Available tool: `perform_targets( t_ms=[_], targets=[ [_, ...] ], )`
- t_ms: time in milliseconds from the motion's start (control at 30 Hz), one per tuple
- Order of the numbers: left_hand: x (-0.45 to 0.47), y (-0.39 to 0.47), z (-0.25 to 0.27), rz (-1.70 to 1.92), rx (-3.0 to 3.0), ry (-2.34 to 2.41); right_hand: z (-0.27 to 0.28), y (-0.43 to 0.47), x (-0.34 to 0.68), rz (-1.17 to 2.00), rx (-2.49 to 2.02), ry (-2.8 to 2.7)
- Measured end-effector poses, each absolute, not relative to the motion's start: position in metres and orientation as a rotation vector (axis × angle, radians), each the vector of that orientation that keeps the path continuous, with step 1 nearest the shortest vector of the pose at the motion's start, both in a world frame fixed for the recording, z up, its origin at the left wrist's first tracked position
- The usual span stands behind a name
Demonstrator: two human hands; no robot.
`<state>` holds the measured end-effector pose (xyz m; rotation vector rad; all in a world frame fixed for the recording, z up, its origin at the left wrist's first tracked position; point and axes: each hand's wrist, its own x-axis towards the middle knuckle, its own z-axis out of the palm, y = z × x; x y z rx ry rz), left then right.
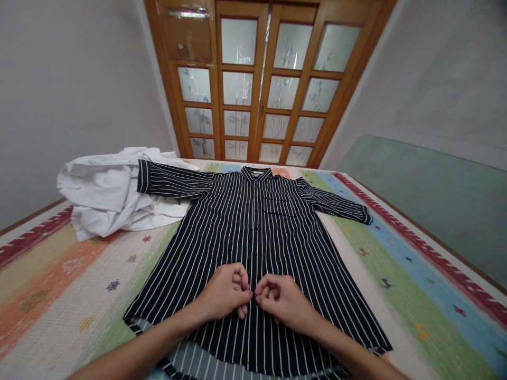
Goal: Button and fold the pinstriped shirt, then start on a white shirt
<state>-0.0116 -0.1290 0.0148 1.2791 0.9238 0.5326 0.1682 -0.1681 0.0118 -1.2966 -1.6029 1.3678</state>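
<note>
A black shirt [277,243] with thin white stripes lies spread out face up, its collar at the far end and its sleeves stretched to both sides. Down its middle runs a button placket, with a chest pocket [279,203] beside it. My left hand [227,290] is closed in a pinch at the lower placket. Facing it, my right hand [283,301] pinches at the same spot, the fingertips almost meeting. The bit of cloth or button between the fingers is too small to make out. Near me the hem curves up, showing the greyish inside of the back.
A crumpled white garment [106,192] lies at the left, partly under the shirt's sleeve. Beneath everything is a colourful striped bedcover [415,295]. Pale green panel [428,195] borders the right side. Wooden doors with glass panes [259,68] stand at the far end between grey walls.
</note>
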Motion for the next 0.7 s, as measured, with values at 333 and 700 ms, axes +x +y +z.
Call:
perform_targets(
  t_ms=[333,700],
  targets=[
    [-0.0106,-0.1269,0.0124,0.564,1.181,0.886,0.0066,-0.1685,0.1707,1.369,-1.289,-1.595],
    [-0.0122,-0.1258,0.0134,0.553,1.244,0.905,0.0144,-0.1690,0.1714,1.133,-1.327,-1.809]
  ],
)
